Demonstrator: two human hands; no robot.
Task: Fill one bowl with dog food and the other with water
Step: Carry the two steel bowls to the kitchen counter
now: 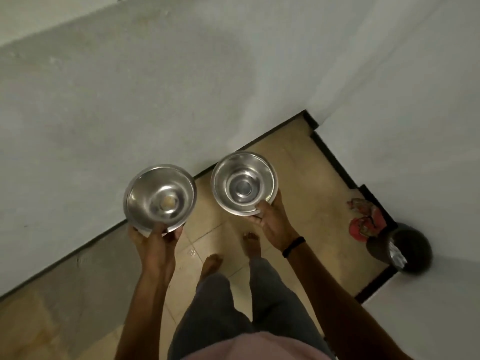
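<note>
Standing on the tiled floor, a person holds two steel bowls well left of the dark bin. The left hand grips the farther bowl by its near rim; the right hand grips the nearer bowl likewise.

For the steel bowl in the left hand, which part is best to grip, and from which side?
Grip the left bowl at its near rim, coming from the person's side: thumb over the lip, fingers underneath, as the left hand does now. The bowl is upright and open, with a flat flared lip and no handle.
</note>
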